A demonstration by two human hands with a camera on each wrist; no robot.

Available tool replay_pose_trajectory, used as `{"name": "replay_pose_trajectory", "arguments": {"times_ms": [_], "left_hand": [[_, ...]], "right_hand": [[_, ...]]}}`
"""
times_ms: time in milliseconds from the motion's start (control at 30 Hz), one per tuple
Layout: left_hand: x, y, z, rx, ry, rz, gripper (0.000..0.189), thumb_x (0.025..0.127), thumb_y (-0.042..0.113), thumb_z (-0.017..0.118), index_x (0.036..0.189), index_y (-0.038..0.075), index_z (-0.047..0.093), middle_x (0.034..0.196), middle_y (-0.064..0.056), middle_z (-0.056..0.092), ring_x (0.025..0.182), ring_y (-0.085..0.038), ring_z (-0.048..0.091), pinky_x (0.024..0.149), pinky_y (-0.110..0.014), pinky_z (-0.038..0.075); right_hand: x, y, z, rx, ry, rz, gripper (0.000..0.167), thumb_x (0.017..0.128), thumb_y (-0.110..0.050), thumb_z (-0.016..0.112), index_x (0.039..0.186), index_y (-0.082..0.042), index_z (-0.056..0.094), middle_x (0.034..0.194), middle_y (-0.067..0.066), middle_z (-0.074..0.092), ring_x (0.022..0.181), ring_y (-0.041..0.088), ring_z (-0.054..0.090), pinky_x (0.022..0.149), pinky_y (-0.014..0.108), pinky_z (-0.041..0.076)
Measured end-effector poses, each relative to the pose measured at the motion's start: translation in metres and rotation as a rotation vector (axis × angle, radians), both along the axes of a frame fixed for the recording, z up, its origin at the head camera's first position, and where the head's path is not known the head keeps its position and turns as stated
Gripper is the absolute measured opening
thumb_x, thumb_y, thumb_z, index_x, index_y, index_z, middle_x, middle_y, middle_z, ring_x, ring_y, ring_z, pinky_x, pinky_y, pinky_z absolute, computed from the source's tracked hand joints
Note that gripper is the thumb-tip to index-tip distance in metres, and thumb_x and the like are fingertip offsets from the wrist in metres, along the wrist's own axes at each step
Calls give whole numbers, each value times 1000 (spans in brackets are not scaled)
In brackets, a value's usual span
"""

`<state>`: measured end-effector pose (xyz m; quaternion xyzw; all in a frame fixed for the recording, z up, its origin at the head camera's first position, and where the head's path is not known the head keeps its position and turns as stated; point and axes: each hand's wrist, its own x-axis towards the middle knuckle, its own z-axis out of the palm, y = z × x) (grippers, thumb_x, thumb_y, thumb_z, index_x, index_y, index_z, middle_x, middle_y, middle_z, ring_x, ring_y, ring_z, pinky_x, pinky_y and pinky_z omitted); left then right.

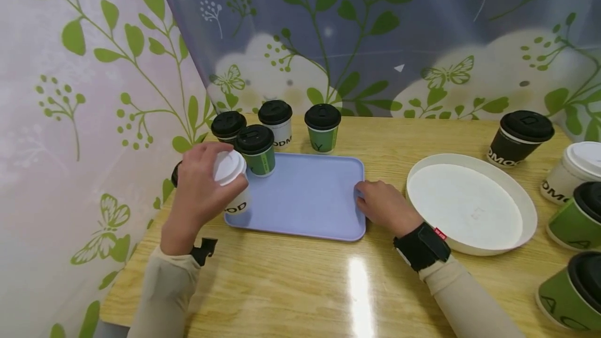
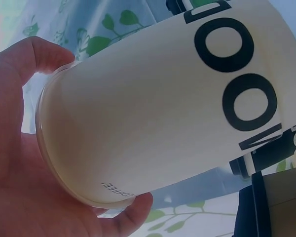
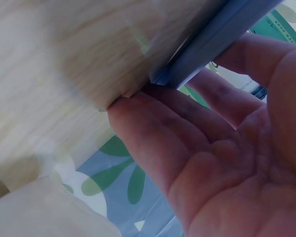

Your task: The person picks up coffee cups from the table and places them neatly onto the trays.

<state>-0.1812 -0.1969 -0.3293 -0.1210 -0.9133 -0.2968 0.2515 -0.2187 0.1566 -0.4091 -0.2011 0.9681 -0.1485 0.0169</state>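
My left hand grips a white paper coffee cup by its white lid, thumb on one side and fingers on the other. The cup is at the left end of a lavender-blue rectangular tray; whether its base touches the tray I cannot tell. In the left wrist view the cup's side with large black letters fills the frame. My right hand holds the tray's right edge. In the right wrist view the thumb is on one side of the tray's rim, with fingers against the other.
A black-lidded green cup stands at the tray's back left corner. Behind are another green cup, a white cup and a black-lidded cup. A round white tray lies right, with several cups beyond, including a black cup.
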Motion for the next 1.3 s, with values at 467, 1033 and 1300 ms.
{"name": "replay_pose_trajectory", "arguments": {"times_ms": [467,1033,1300], "left_hand": [[-5,1,-3,2,-61,-36,48,81,25,74,126,10,65,137,-19,54,117,-42,47,85,-60,40],[-7,6,-10,-24,-89,-84,48,82,24,76,127,8,65,138,-18,56,123,-40,47,85,-59,45],[-7,4,-12,-24,-104,-91,49,83,24,78,127,8,65,139,-18,55,126,-41,45,85,-58,45]], "right_hand": [[0,2,1,9,-1,4,16,102,-9,61,109,3,69,77,6,59,62,16,55,57,31,43],[1,-1,1,19,-13,2,18,102,-10,61,112,4,68,79,6,59,62,16,55,55,29,41],[1,0,0,27,-11,-6,17,102,-10,61,111,3,69,78,6,60,62,16,55,56,30,42]]}}
